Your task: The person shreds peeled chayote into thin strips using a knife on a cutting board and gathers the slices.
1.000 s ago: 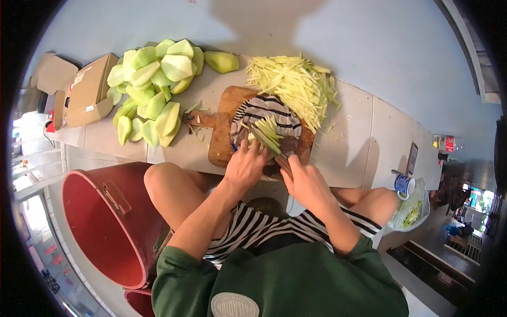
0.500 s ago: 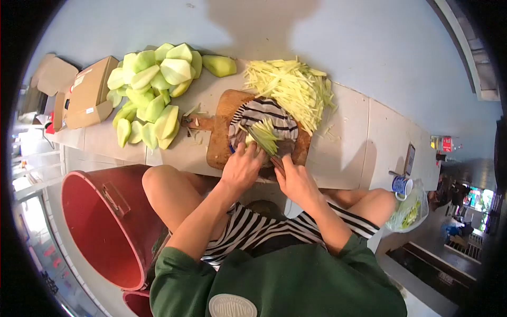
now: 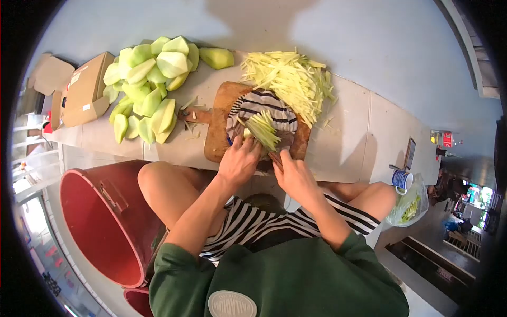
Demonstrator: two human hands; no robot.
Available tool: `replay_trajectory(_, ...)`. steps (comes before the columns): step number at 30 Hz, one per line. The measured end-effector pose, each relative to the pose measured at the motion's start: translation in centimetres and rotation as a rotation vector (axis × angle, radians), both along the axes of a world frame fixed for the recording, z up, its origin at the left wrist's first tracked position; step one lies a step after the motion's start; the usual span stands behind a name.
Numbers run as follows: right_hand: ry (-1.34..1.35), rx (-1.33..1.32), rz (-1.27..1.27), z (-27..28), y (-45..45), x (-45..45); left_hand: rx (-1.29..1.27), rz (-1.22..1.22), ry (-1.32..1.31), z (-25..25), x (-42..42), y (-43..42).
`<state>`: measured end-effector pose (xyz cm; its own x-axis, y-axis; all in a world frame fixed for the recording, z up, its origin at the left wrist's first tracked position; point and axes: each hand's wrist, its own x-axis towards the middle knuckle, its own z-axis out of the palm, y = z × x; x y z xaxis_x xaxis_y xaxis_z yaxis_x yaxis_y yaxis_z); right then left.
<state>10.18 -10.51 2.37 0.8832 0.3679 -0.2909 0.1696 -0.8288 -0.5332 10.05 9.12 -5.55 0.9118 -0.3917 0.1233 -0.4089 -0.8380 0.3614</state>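
Note:
My left hand (image 3: 240, 161) is closed, fingertips pressed on a pale piece of peeled green fruit (image 3: 247, 133), which looks like green mango. My right hand (image 3: 293, 174) is wrapped around the handle of a knife (image 3: 275, 158). Its blade lies close to my left fingertips, mostly hidden under cut strips (image 3: 264, 128). Beneath is a black-and-white striped cloth (image 3: 266, 100), spread over a round wooden cutting board (image 3: 218, 129) whose handle points left.
Peeled fruit pieces (image 3: 140, 79) are heaped at the left, near an open cardboard box (image 3: 87, 90). A mound of pale strips (image 3: 288, 79) sits behind the board. A red bin (image 3: 105, 222) stands at lower left. On the right are a mug (image 3: 402, 180), a phone (image 3: 410, 153) and a plastic bag (image 3: 412, 208).
The view has shifted slightly, so the counter appears a little higher. Both hands stay over the board in nearly the same grip, and the strips by the knife have moved slightly.

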Motion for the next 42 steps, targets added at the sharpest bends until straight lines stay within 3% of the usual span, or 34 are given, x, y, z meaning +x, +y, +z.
replay_trajectory(4,-0.033,-0.053,0.044,2.1,0.4,0.1,0.031,-0.104,-0.099,0.1,-0.5,0.1)
replay_trajectory(7,-0.09,-0.036,0.065,2.7,0.6,-0.4,-0.034,-0.004,-0.053,-0.3,-0.7,0.0)
replay_trajectory(11,-0.045,-0.022,0.045,-1.0,0.2,-0.1,-0.009,-0.004,-0.02,-0.3,0.6,0.0)
replay_trajectory(15,-0.017,-0.001,0.035,3.1,0.4,-0.7,-0.025,-0.004,-0.072,-0.8,-0.5,0.0)
replay_trajectory(17,-0.001,0.002,0.015,-0.1,0.2,-0.4,-0.031,-0.012,-0.043,0.1,-0.4,0.0)
replay_trajectory(20,-0.074,0.016,0.025,-0.3,0.1,-0.3,-0.019,-0.014,-0.111,-0.1,0.1,-0.1)
replay_trajectory(23,0.008,-0.033,0.039,3.1,0.6,-0.8,-0.012,0.011,-0.016,-0.6,-0.6,0.0)
replay_trajectory(26,-0.02,0.059,0.002,-1.4,0.5,-0.3,-0.035,0.026,-0.037,-0.2,-0.4,-0.1)
replay_trajectory(32,-0.033,0.014,0.045,0.9,1.0,-0.2,-0.053,-0.015,-0.156,0.2,-0.4,0.2)
replay_trajectory(35,-0.055,-0.002,0.037,-2.0,0.3,-0.7,-0.021,0.022,0.059,-0.3,-0.5,0.0)
replay_trajectory(40,0.002,0.002,0.017,2.7,1.2,-0.7,-0.08,0.028,-0.088,-0.1,-0.3,0.1)
replay_trajectory(42,0.046,0.011,-0.006,1.9,1.0,-1.1,-0.1,0.017,-0.143,-0.2,-0.9,0.0)
